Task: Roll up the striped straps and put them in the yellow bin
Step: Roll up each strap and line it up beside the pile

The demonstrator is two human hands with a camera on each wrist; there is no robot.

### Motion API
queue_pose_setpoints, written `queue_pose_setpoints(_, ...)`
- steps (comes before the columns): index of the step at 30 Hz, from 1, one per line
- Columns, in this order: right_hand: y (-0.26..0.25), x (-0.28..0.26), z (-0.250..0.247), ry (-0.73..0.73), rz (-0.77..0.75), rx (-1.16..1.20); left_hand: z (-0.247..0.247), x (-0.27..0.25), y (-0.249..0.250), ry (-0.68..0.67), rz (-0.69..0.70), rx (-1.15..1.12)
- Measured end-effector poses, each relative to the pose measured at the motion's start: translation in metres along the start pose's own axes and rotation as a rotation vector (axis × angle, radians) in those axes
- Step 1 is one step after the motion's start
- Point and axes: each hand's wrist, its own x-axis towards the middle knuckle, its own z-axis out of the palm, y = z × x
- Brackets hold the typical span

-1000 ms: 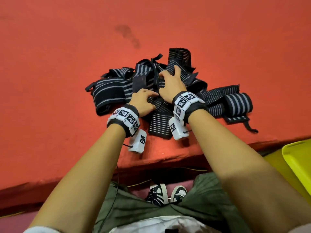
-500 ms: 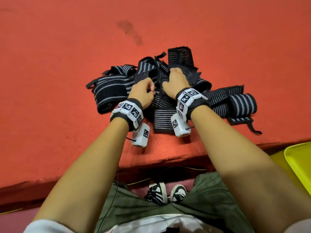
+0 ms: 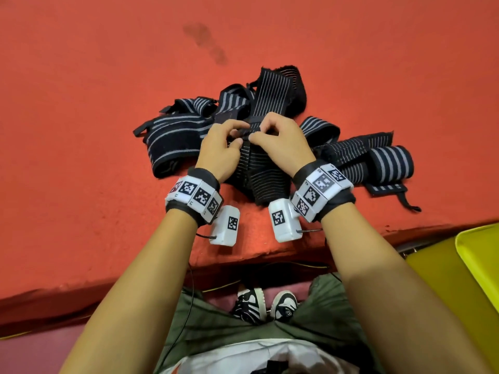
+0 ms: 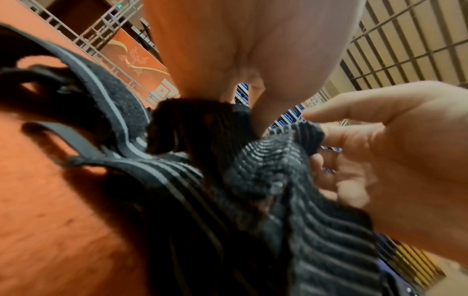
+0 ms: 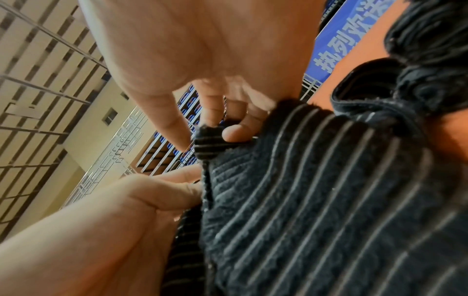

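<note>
A heap of black straps with grey stripes (image 3: 172,139) lies on the red surface (image 3: 81,184). In the middle lies a fine-striped strap (image 3: 266,171), running from the far side of the heap toward me. My left hand (image 3: 239,136) and right hand (image 3: 258,134) meet over it, and each pinches a folded edge of it between thumb and fingers. The right wrist view shows my right hand's fingertips (image 5: 235,134) gripping a corner of that strap (image 5: 316,180). My left thumb (image 4: 260,120) presses the fine-striped strap (image 4: 266,160) in the left wrist view.
A rolled strap (image 3: 391,164) lies at the heap's right end with a loose tail beside it. The yellow bin (image 3: 480,252) stands low at the right, below the surface's front edge (image 3: 243,255). A dark stain (image 3: 205,41) marks the surface behind the heap.
My right hand lay flat on the heap a second ago; its fingers have curled. Both hands have drawn together and now pinch the fine-striped strap's edge.
</note>
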Motion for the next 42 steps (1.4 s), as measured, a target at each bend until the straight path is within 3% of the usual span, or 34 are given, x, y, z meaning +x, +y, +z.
queue_pose_setpoints(5, 0.010, -0.014, 0.000, 0.092, -0.029, 0.076, -0.010, -0.014, -0.004, 0.097, 0.006, -0.095)
queue_pose_setpoints(9, 0.010, -0.018, -0.004, 0.112, 0.006, 0.015, -0.011, -0.012, -0.005, 0.219, -0.079, -0.074)
queue_pose_setpoints(12, 0.009, -0.020, -0.007, 0.008, 0.089, -0.068, -0.004, -0.009, -0.001, 0.184, -0.042, -0.041)
queue_pose_setpoints(19, 0.007, -0.021, -0.011, -0.019, 0.062, -0.003, 0.004, -0.015, 0.001, 0.035, -0.007, -0.120)
queue_pose_setpoints(29, 0.016, -0.022, -0.011, 0.001, 0.086, 0.075, -0.003, -0.014, 0.025, 0.044, 0.119, -0.275)
queue_pose_setpoints(35, 0.016, -0.033, -0.013, 0.043, -0.040, 0.083, -0.001, -0.016, 0.020, 0.024, 0.098, -0.237)
queue_pose_setpoints(38, 0.014, -0.033, -0.012, 0.053, -0.039, 0.081, 0.001, -0.017, 0.018, -0.005, 0.132, -0.197)
queue_pose_setpoints(42, 0.014, -0.029, -0.011, 0.079, -0.045, 0.004, 0.001, -0.017, 0.016, 0.039, 0.057, -0.191)
